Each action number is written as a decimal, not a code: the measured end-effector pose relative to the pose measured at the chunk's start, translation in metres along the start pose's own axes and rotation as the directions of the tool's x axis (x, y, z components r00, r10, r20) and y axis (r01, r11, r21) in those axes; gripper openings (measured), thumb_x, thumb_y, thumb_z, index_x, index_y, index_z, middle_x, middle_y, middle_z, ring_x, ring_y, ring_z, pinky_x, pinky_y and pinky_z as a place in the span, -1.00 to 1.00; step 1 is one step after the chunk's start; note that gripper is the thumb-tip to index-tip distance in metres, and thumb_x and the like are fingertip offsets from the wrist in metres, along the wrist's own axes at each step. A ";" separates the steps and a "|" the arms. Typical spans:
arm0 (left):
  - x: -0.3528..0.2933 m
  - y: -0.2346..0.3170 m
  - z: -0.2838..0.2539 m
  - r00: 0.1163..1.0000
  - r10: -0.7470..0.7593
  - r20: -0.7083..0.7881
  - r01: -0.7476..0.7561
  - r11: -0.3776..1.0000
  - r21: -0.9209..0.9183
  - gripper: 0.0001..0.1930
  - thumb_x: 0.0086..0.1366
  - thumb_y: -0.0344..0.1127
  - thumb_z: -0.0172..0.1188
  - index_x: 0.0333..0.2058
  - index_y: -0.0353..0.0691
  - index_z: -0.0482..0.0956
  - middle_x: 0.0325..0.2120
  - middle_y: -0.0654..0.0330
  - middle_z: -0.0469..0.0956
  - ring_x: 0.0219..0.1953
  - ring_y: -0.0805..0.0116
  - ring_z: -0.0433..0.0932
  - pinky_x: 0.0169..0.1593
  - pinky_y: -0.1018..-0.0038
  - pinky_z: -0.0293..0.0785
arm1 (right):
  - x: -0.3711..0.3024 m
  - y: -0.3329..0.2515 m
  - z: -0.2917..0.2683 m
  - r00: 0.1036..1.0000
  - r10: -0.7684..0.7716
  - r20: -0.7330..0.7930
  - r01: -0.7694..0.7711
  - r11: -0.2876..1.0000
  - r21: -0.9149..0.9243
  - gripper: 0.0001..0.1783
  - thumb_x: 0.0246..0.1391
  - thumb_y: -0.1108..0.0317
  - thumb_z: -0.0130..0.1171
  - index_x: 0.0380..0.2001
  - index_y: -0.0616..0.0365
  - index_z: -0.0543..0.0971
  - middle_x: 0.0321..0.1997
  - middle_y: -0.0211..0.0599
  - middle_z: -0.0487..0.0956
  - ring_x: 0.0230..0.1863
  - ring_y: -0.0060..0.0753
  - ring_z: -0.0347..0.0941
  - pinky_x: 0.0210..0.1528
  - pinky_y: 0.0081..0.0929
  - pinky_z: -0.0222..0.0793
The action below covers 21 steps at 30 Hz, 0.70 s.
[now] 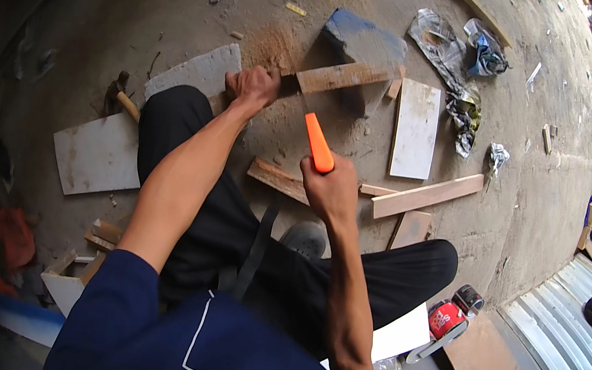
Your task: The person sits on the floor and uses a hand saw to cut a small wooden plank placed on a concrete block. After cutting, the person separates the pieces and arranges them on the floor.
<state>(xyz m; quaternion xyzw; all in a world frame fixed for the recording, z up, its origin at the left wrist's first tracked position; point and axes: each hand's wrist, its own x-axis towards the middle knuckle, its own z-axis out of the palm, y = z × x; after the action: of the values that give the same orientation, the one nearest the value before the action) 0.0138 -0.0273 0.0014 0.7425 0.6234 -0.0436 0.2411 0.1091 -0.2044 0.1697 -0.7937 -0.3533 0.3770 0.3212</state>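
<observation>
My right hand [333, 188] is wrapped round the orange handle of a handsaw [317, 141]. Its thin blade, seen nearly edge-on, reaches up to a rough wooden board [351, 77]. At the board's left end, my left hand [252, 88] is closed on the wood, its fingertips partly hidden. The board lies across a worn blue-grey block [369, 37], with its far right end slightly blurred. Sawdust [273, 46] is heaped on the ground beside the block, just beyond my left hand.
A hammer [125, 101] lies by my left knee, near white panels [97, 154]. Right of the block are another white panel [415, 131], crumpled wrapping [439, 44] and a wooden strip [428, 196]. Cans [448, 320] and corrugated sheeting [566, 312] are at lower right.
</observation>
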 end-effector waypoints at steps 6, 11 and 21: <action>0.004 -0.007 -0.001 1.000 -0.006 -0.028 0.006 1.000 -0.008 -0.49 0.18 -0.03 -0.19 -0.57 -0.31 0.62 -0.50 -0.14 0.57 -0.38 -0.02 0.54 -0.04 0.21 0.09 | -0.067 -0.006 -0.024 0.997 0.019 0.076 -0.021 1.000 0.016 -0.79 -0.11 0.35 0.16 -0.53 0.33 0.49 -0.61 0.11 0.45 -0.54 0.14 0.42 -0.46 -0.26 0.33; 0.003 0.006 -0.012 0.999 0.029 -0.022 -0.029 1.000 0.005 -0.47 0.18 -0.02 -0.20 -0.57 -0.33 0.62 -0.52 -0.17 0.56 -0.39 -0.03 0.54 -0.05 0.21 0.08 | -0.010 -0.001 -0.002 0.997 0.068 0.035 -0.067 0.997 -0.033 -0.74 -0.09 0.29 0.15 -0.56 0.34 0.49 -0.64 0.10 0.44 -0.56 0.13 0.41 -0.45 -0.27 0.32; 0.004 -0.003 -0.008 0.998 0.004 -0.060 -0.006 0.999 -0.037 -0.50 0.18 -0.04 -0.16 -0.64 -0.32 0.59 -0.62 -0.12 0.53 -0.45 -0.03 0.52 -0.06 0.16 0.06 | -0.059 0.003 -0.023 0.996 0.039 0.085 -0.035 0.998 -0.048 -0.75 -0.11 0.29 0.18 -0.51 0.32 0.50 -0.57 0.10 0.47 -0.51 0.17 0.42 -0.47 -0.20 0.29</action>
<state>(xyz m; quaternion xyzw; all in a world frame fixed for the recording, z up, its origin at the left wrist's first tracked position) 0.0101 -0.0198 0.0065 0.7405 0.6291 -0.0091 0.2363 0.1013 -0.2584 0.2007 -0.7903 -0.3607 0.4083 0.2804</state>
